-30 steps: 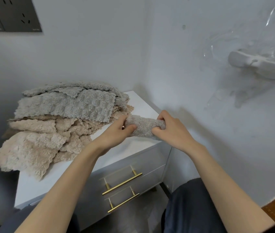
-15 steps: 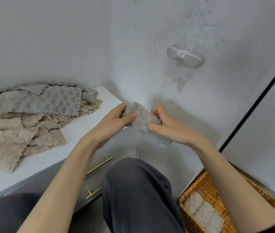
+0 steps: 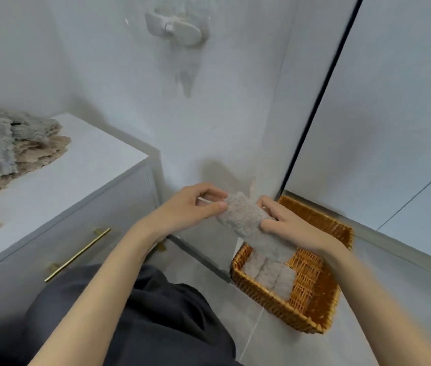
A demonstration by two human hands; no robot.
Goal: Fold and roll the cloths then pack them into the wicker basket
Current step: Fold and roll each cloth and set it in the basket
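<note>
The roll (image 3: 240, 217), a grey, nubbly cloth wound into a short cylinder, is up in the air between both hands, over the basket (image 3: 312, 280). The basket sits on the floor (image 3: 261, 336) in the corner, close against the wall. The left hand (image 3: 188, 210) pinches the roll's upper end between thumb and curled fingers. The right hand (image 3: 294, 228) grips the middle, thumb across the front and fingers curled round behind. The roll is tilted, its lower end pointing down toward the wicker.

Inside the basket lie the packed rolls (image 3: 269, 273) — three, as far as I can make out through the blur — side by side and touching, at the left end.

Off to the left, a white worktop (image 3: 77, 178) carries a heap (image 3: 5, 157) of loose cloths, grey over beige, well apart from the hands. A brass handle (image 3: 77, 254) runs along the drawer front below. The person's dark-trousered knee (image 3: 143, 313) is in the foreground.
</note>
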